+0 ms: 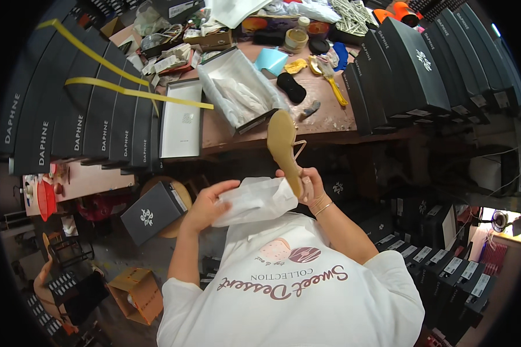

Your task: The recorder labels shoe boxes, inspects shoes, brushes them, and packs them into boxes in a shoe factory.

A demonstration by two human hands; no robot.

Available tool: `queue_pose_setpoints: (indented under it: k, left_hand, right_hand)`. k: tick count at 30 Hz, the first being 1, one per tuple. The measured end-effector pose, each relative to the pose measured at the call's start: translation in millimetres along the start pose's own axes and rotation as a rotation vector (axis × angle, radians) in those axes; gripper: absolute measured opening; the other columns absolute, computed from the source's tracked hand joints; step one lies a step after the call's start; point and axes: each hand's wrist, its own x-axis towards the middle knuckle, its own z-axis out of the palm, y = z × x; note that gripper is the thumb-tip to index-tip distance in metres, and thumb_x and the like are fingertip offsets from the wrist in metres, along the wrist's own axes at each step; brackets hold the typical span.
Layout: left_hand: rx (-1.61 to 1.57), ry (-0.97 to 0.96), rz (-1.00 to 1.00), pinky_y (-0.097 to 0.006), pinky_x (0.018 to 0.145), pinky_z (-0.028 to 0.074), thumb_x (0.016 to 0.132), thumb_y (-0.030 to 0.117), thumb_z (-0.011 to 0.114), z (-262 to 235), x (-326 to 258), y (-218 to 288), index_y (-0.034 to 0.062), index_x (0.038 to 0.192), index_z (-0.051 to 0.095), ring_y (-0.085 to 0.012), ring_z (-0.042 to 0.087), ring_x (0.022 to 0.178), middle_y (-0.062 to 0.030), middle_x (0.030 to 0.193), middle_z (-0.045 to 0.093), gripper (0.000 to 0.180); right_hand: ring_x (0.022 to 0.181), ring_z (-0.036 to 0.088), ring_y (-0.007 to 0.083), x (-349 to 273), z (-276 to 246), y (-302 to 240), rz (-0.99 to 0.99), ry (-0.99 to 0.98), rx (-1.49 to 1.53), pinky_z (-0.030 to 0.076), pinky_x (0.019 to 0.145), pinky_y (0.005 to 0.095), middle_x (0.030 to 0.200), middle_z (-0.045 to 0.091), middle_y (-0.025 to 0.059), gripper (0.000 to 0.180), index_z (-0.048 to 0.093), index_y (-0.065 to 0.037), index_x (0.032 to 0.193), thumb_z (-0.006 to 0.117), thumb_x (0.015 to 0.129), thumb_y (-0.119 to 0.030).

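In front of my chest I hold a sandal (282, 136) toe up, its tan sole facing me and thin straps showing at its right side. My right hand (314, 188) is closed round its heel end, below the table edge. A white, see-through bag (257, 199) spreads between my hands, its right end against the sandal's heel. My left hand (207, 203) grips the bag's left end, the thumb slightly blurred. Beyond the sandal, an open shoebox (214, 78) lined with white tissue stands on the table, with its lid (181, 124) beside it on the left.
Dark shoeboxes (92, 124) stand in a row at left, with yellow straps (139, 91) sticking out over them. More boxes (402, 69) stand at right. A black sponge (291, 88), a yellow-handled brush (336, 89) and a jar (296, 39) lie about the table. A closed shoebox (152, 213) rests on a stool at lower left.
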Motion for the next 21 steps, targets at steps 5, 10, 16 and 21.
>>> queue_pose_setpoints:
  k: [5, 10, 16, 21]
  left_hand:
    - [0.585, 0.186, 0.004, -0.030, 0.077, 0.049, 0.087, 0.013, 0.062, -21.2, 8.0, -19.4, -0.0040, 0.103, 0.065, -0.0219, 0.064, 0.085, -0.0144, 0.093, 0.067, 0.024]
    - [0.692, 0.418, 0.112, -0.032, 0.070, 0.048, 0.087, 0.013, 0.060, 3.5, 32.8, -0.5, -0.0043, 0.096, 0.067, -0.0252, 0.064, 0.079, -0.0162, 0.086, 0.065, 0.021]
    - [0.763, 0.523, 0.280, -0.038, 0.061, 0.045, 0.085, 0.014, 0.064, 41.1, 77.4, -36.0, -0.0001, 0.089, 0.068, -0.0309, 0.059, 0.068, -0.0168, 0.074, 0.059, 0.015]
    - [0.630, 0.579, 0.256, -0.034, 0.062, 0.046, 0.085, 0.016, 0.065, 59.0, 110.8, -49.1, -0.0001, 0.092, 0.068, -0.0265, 0.059, 0.066, -0.0151, 0.074, 0.059, 0.018]
  right_hand:
    - [0.104, 0.057, 0.0345, -14.0, 9.8, -33.4, -0.062, -0.131, 0.214, 0.050, 0.088, 0.0510, 0.121, 0.054, 0.0181, 0.066, 0.037, -0.004, 0.137, 0.054, 0.081, -0.033]
    - [0.102, 0.057, 0.0325, -28.6, -3.9, -56.7, -0.081, -0.133, 0.236, 0.053, 0.081, 0.0477, 0.127, 0.051, 0.0206, 0.064, 0.035, -0.002, 0.139, 0.047, 0.083, -0.031]
    - [0.098, 0.057, 0.0310, -36.4, -7.4, -73.3, -0.045, -0.090, 0.194, 0.054, 0.072, 0.0429, 0.134, 0.048, 0.0191, 0.061, 0.034, -0.002, 0.141, 0.043, 0.088, -0.031]
    - [0.110, 0.053, 0.0204, -63.1, 46.6, -87.5, 0.177, -0.043, -0.454, 0.050, 0.085, 0.0321, 0.145, 0.035, 0.0140, 0.072, 0.017, -0.003, 0.148, 0.051, 0.092, -0.032]
